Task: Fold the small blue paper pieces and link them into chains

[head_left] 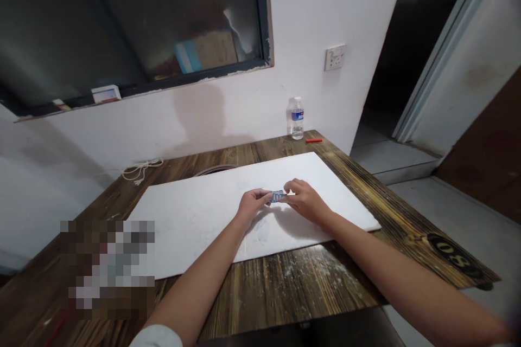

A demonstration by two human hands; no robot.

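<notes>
A small blue and grey object [277,196] is held between both hands above the white board [195,217]; its details are too small to make out. My left hand [252,205] pinches its left end between thumb and fingers. On the other side, my right hand [303,199] grips the right end with the thumb and a finger, its index finger curled above. Shadows of the hands fall on the board below.
The board lies on a dark wooden table [277,287]. Toward the wall are a water bottle [297,122], a red stick-like item [313,140] and a white cord [140,169]. A round dark item [215,169] shows partly behind the board. Something blurred lies at left.
</notes>
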